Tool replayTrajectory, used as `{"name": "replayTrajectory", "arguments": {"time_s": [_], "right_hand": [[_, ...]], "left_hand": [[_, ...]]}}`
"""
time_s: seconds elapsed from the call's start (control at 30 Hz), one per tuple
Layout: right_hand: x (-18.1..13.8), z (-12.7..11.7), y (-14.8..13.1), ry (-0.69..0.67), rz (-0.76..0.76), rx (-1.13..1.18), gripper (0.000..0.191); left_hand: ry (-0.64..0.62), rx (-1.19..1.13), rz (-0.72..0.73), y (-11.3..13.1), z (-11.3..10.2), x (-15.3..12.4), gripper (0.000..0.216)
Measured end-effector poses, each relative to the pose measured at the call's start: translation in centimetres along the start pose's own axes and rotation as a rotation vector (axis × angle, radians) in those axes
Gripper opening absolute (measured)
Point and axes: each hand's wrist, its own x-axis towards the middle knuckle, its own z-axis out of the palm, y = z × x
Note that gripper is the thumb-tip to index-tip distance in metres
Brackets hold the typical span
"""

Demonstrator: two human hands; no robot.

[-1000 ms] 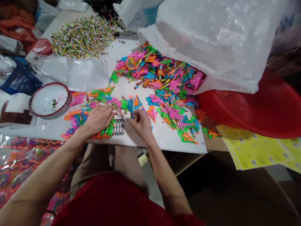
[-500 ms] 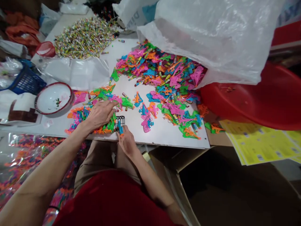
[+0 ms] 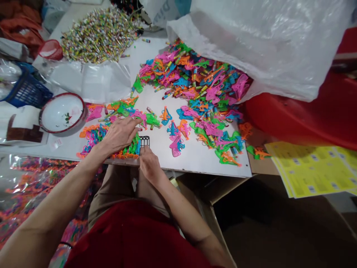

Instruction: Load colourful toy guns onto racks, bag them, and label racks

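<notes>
Slim blue plastic piece [image 3: 138, 146] is set at left edge of black openwork grid [image 3: 144, 141] | left hand [image 3: 120, 134] is laid open, left of grid | right hand [image 3: 150, 162] at piece, grip cannot be told | judged light, stiff; best pinched by sides

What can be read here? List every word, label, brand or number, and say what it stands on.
"Din", perhaps: large letters on the bag at the back, too blurred to be sure.
Yellow sheets: rows of print and small marks, too small to read.
Slip by the bowl: faint pinkish marks, too blurred to read.
No other word or number is legible.
</notes>
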Motion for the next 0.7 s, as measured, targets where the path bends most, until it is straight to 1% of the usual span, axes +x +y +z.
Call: {"name": "replayTrajectory", "arguments": {"time_s": [0.13,0.2,0.27,0.3,0.37,0.4,0.43,0.47,0.53,0.57,0.6,0.67,0.7], "right_hand": [[0.2,0.2,0.1,0.017,-0.013,0.055,0.025],[0.3,0.2,1.0,0.024,-0.041,0.138,0.019],[0.5,-0.3,2.7,-0.001,-0.106,0.294,0.01],[0.8,-0.9,3.8,-0.042,-0.159,0.383,0.009],[2.4,-2.9,5.9,-0.122,-0.265,0.505,0.015],[3.7,-4.2,6.7,-0.121,-0.306,0.509,0.019],[5.5,-5.6,7.2,-0.077,-0.323,0.473,0.021],[7.7,-7.0,7.4,0.013,-0.312,0.403,0.023],[13.1,-9.3,6.8,0.184,-0.25,0.224,0.026],[15.9,-10.0,6.2,0.207,-0.215,0.144,0.029],[18.7,-10.5,5.4,0.187,-0.169,0.073,0.03],[23.4,-10.5,3.7,0.144,-0.092,-0.005,0.032],[25.2,-10.2,3.0,0.133,-0.06,-0.02,0.033]], "left_hand": [[-0.007,0.038,0.034,0.5,-0.5,-0.1,0.04],[-0.039,0.044,0.027,0.7,-0.7,-0.1,0.037],[-0.057,0.014,0.027,0.8,-0.7,-0.2,0.036],[-0.058,-0.007,0.033,0.9,-0.6,-0.3,0.035],[-0.057,-0.044,0.044,1.1,-0.6,-0.5,0.034],[-0.063,-0.051,0.044,1.2,-0.5,-0.6,0.034],[-0.074,-0.054,0.041,1.3,-0.5,-0.6,0.033],[-0.087,-0.052,0.036,1.4,-0.5,-0.6,0.034],[-0.105,-0.041,0.025,1.5,-0.4,-0.6,0.034],[-0.109,-0.03,0.024,1.5,-0.4,-0.5,0.034],[-0.112,-0.015,0.027,1.6,-0.3,-0.4,0.034],[-0.128,0.025,0.03,1.6,-0.2,-0.3,0.034],[-0.141,0.043,0.032,1.6,-0.1,-0.2,0.034]]}}
